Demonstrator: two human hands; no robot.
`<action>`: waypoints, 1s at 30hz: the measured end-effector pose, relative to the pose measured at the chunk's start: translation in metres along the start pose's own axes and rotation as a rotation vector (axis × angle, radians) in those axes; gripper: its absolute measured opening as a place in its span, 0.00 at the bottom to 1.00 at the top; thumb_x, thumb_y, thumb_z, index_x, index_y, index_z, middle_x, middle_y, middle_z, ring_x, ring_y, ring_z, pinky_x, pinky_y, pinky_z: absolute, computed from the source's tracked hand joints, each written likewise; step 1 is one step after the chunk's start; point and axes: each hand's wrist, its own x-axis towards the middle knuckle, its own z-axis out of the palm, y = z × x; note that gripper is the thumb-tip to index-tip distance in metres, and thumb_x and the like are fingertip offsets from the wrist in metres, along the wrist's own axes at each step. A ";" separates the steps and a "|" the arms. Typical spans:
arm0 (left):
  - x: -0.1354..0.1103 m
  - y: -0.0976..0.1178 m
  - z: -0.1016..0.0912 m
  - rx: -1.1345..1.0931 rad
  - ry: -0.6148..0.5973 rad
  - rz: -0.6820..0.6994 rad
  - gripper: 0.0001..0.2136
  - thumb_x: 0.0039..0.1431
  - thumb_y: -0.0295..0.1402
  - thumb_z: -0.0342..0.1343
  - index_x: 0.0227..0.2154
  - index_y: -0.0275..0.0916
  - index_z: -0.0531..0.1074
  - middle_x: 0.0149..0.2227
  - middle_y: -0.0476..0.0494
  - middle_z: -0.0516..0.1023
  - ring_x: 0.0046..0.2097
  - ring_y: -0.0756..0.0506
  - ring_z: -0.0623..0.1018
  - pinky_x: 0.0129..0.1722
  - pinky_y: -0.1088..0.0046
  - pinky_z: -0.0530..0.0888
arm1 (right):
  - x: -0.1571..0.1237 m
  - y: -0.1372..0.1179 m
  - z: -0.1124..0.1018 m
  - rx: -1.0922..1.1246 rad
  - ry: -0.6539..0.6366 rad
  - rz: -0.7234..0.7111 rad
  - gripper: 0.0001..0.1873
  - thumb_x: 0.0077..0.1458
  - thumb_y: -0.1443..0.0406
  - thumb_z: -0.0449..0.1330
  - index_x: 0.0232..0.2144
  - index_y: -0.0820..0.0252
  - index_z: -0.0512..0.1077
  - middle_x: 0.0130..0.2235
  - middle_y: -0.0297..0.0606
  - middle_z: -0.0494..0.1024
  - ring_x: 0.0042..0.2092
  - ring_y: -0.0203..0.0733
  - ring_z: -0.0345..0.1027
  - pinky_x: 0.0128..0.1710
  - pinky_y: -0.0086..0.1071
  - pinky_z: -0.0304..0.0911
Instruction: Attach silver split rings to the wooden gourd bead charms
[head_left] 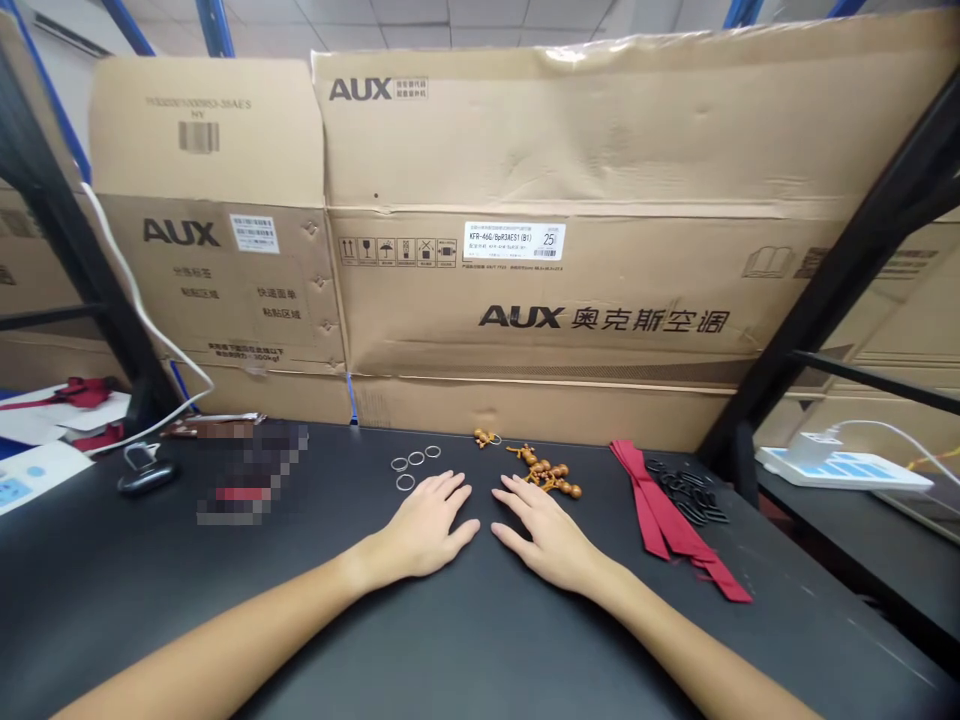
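Both of my hands lie palm down on the black table (450,640), holding nothing. My left hand (429,522) has its fingers spread, just in front of several silver split rings (406,482). My right hand (544,528) is open too, its fingertips close to a cluster of small brown gourd-shaped wooden charms (551,470) on yellow cord. A smaller charm with a ring (486,437) lies a little behind, between the hands. Red ribbon strips (667,510) rest further right, beside a heap of black plastic buckles or clips (686,490).
Large cardboard sheets (540,300) stand along the back edge. A black metal frame post (810,250) rises at the right, near a white power strip (840,466). At left are a dark object (148,477), a blurred-out item (255,465) and a white cable (161,340).
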 end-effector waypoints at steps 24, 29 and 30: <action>-0.001 0.006 0.000 0.073 0.049 -0.038 0.23 0.65 0.44 0.46 0.55 0.34 0.68 0.58 0.32 0.67 0.60 0.33 0.65 0.59 0.52 0.62 | -0.002 0.001 0.002 -0.014 0.033 -0.047 0.28 0.62 0.51 0.50 0.58 0.60 0.64 0.64 0.48 0.60 0.65 0.53 0.50 0.63 0.49 0.49; -0.001 0.005 -0.004 -0.037 0.052 0.098 0.18 0.66 0.40 0.46 0.53 0.38 0.69 0.57 0.37 0.69 0.59 0.38 0.67 0.60 0.57 0.63 | 0.003 0.008 -0.003 -0.090 0.214 -0.044 0.18 0.61 0.62 0.50 0.50 0.59 0.71 0.57 0.46 0.69 0.60 0.52 0.58 0.59 0.48 0.55; -0.002 0.005 -0.005 -0.054 0.052 0.120 0.17 0.66 0.39 0.46 0.52 0.38 0.69 0.56 0.38 0.70 0.58 0.39 0.68 0.59 0.58 0.64 | 0.004 0.011 -0.005 -0.124 0.259 -0.022 0.18 0.61 0.64 0.49 0.49 0.59 0.72 0.56 0.46 0.70 0.59 0.52 0.59 0.58 0.48 0.56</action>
